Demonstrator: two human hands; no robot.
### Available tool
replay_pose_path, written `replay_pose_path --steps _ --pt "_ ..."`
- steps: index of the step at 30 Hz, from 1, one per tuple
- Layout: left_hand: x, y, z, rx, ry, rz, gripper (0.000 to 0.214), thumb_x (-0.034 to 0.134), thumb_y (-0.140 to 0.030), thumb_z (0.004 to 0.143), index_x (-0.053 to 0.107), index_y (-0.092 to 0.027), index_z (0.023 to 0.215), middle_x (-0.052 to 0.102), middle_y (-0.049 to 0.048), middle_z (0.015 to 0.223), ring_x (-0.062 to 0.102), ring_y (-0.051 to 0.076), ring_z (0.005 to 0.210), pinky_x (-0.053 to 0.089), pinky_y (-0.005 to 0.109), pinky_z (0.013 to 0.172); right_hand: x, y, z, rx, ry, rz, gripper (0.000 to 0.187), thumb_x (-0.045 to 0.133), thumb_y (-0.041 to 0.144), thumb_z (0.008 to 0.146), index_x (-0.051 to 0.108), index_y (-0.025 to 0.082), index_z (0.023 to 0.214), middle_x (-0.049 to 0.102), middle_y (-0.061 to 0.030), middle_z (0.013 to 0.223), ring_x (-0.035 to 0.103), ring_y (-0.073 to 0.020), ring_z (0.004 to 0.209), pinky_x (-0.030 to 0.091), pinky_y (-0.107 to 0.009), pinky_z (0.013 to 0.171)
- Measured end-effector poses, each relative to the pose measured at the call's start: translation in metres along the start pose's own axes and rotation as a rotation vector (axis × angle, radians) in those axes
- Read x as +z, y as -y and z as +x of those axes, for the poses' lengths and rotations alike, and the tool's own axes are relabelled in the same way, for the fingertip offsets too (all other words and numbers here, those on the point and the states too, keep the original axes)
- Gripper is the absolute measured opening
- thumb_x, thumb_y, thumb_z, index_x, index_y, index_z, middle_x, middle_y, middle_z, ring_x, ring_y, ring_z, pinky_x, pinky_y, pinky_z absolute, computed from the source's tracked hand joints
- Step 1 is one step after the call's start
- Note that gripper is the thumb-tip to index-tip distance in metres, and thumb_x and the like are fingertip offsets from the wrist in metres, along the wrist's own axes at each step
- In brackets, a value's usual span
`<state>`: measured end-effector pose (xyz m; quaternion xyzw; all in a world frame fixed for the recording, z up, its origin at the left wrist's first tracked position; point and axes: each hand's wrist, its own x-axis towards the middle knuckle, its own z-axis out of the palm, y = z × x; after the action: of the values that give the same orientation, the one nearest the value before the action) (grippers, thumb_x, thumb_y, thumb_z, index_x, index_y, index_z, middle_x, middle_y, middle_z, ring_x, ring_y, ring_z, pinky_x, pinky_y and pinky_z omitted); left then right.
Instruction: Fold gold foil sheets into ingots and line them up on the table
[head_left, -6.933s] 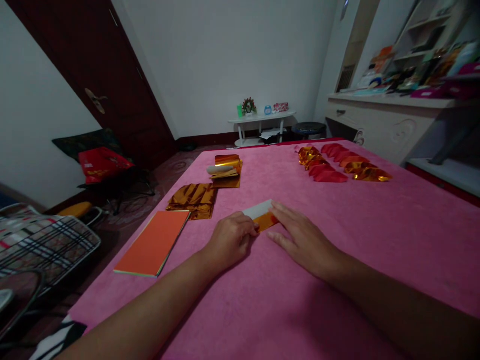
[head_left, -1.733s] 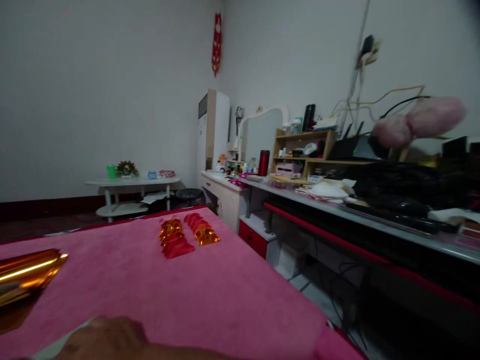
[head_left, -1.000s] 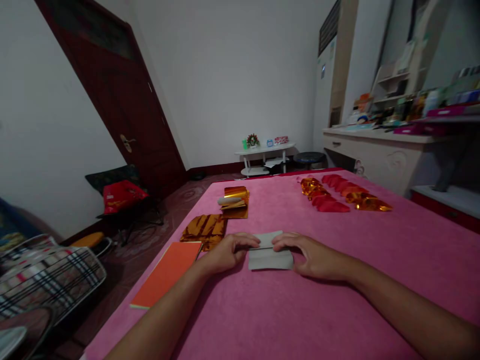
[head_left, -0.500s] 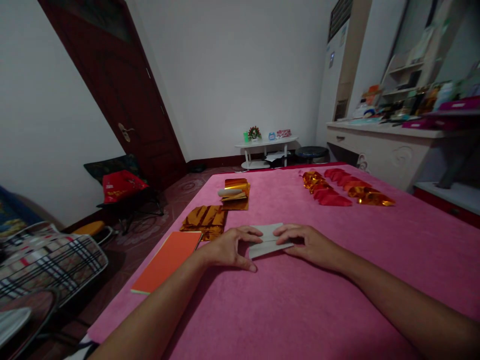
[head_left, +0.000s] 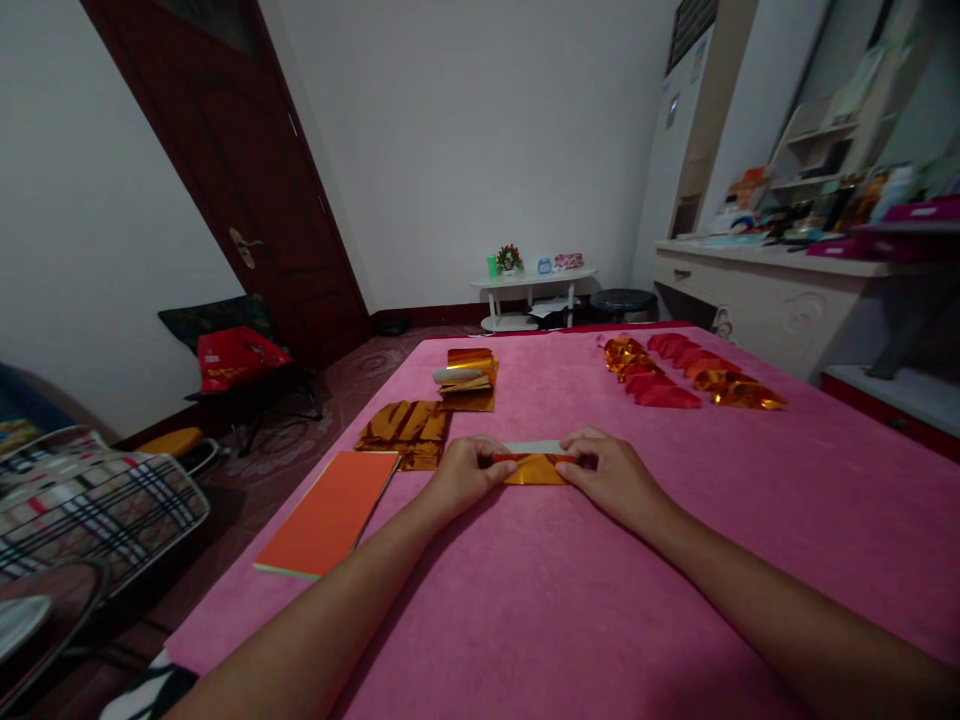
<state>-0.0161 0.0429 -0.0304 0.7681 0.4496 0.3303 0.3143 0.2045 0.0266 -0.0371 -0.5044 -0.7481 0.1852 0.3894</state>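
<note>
A small sheet of gold foil paper [head_left: 535, 467] with a white back lies on the pink tablecloth [head_left: 570, 600], folded so the gold side faces up and a white strip shows along its far edge. My left hand [head_left: 466, 476] pinches its left end with curled fingers. My right hand [head_left: 609, 475] grips its right end the same way. Both forearms rest low over the cloth.
An orange paper stack [head_left: 330, 511] lies at the left near the table edge. Flat gold sheets [head_left: 405, 430] and a gold roll pile [head_left: 466, 377] sit beyond it. Rows of folded red and gold pieces [head_left: 686, 370] lie at the far right. A desk [head_left: 765, 290] stands right.
The paper showed its white back half a second ago; now it is folded over with gold facing up. Both hands have closed onto its ends. The view tilted slightly.
</note>
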Motion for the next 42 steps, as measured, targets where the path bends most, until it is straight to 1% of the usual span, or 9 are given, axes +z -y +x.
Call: replay_pose_path --steps 9,18,24,28,29,32,35,39,42 --pt "0.002 0.007 0.001 -0.002 -0.08 0.086 0.018 0.072 -0.027 0.066 0.068 -0.014 0.076 0.065 0.0031 0.078 0.058 0.014 0.07 0.046 0.024 0.065 0.001 0.005 -0.001 0.02 -0.044 -0.134 0.006 0.06 0.014 0.066 0.057 0.019 0.067 0.057 -0.0006 0.075 0.053 -0.0146 0.067 0.044 -0.026 0.061" --pt "-0.002 0.002 -0.001 0.06 0.011 0.005 0.01 0.065 -0.023 0.073 0.066 -0.013 0.07 0.062 0.0025 0.075 0.057 0.013 0.071 0.044 0.023 0.067 -0.003 0.003 -0.004 -0.01 0.026 -0.117 0.006 0.057 0.02 0.072 0.063 0.02 0.07 0.063 -0.0008 0.072 0.056 -0.0152 0.065 0.042 -0.026 0.06" --pt "0.003 0.0 0.0 -0.006 -0.057 0.085 0.018 0.06 -0.027 0.077 0.065 -0.013 0.067 0.059 0.0009 0.067 0.055 0.012 0.064 0.041 0.023 0.061 -0.001 0.004 -0.001 0.087 0.025 -0.159 0.012 0.055 0.027 0.076 0.064 0.021 0.071 0.064 -0.0004 0.066 0.056 -0.015 0.06 0.039 -0.025 0.055" --pt "0.007 0.003 0.0 -0.013 -0.115 0.191 0.015 0.069 -0.027 0.069 0.066 -0.013 0.073 0.062 0.0019 0.071 0.055 0.013 0.064 0.041 0.024 0.06 0.002 0.005 -0.001 0.117 -0.004 -0.266 0.004 0.06 0.024 0.071 0.06 0.02 0.069 0.063 -0.0009 0.073 0.056 -0.0145 0.062 0.039 -0.024 0.055" --pt "0.007 0.004 0.0 -0.008 -0.134 0.22 0.019 0.072 -0.028 0.066 0.066 -0.014 0.077 0.063 0.0024 0.074 0.055 0.013 0.066 0.042 0.024 0.06 0.002 0.004 -0.001 0.125 -0.025 -0.288 0.007 0.063 0.023 0.069 0.06 0.02 0.074 0.065 -0.002 0.08 0.058 -0.0152 0.067 0.04 -0.025 0.058" --pt "0.006 0.006 -0.001 -0.022 -0.183 0.248 0.042 0.076 -0.029 0.061 0.063 -0.014 0.098 0.064 0.0055 0.089 0.057 0.015 0.075 0.045 0.025 0.064 0.003 0.0 0.002 0.189 -0.052 -0.277 0.043 0.068 0.024 0.065 0.057 0.018 0.106 0.064 -0.0062 0.104 0.06 -0.0176 0.079 0.043 -0.027 0.067" --pt "0.005 0.006 0.0 -0.043 -0.169 0.195 0.061 0.078 -0.03 0.061 0.055 -0.015 0.115 0.062 0.0096 0.107 0.059 0.016 0.085 0.047 0.026 0.072 0.001 -0.004 0.01 0.262 0.027 -0.185 0.064 0.072 0.025 0.061 0.051 0.017 0.12 0.064 -0.0065 0.108 0.061 -0.0169 0.079 0.044 -0.026 0.066" --pt "0.002 0.006 0.004 -0.084 -0.124 0.2 0.073 0.08 -0.033 0.056 0.052 -0.017 0.121 0.064 0.0082 0.103 0.06 0.018 0.079 0.048 0.028 0.07 -0.002 -0.005 0.022 0.306 0.186 -0.135 0.04 0.074 0.023 0.057 0.064 0.019 0.095 0.067 -0.0011 0.081 0.059 -0.0148 0.067 0.039 -0.022 0.057" --pt "0.0 0.006 0.005 -0.078 -0.11 0.184 0.077 0.081 -0.038 0.054 0.052 -0.018 0.122 0.065 0.0072 0.101 0.061 0.019 0.081 0.048 0.029 0.072 -0.004 -0.003 0.025 0.318 0.262 -0.139 0.022 0.075 0.025 0.055 0.066 0.019 0.074 0.063 0.0018 0.065 0.055 -0.0129 0.059 0.034 -0.021 0.051"
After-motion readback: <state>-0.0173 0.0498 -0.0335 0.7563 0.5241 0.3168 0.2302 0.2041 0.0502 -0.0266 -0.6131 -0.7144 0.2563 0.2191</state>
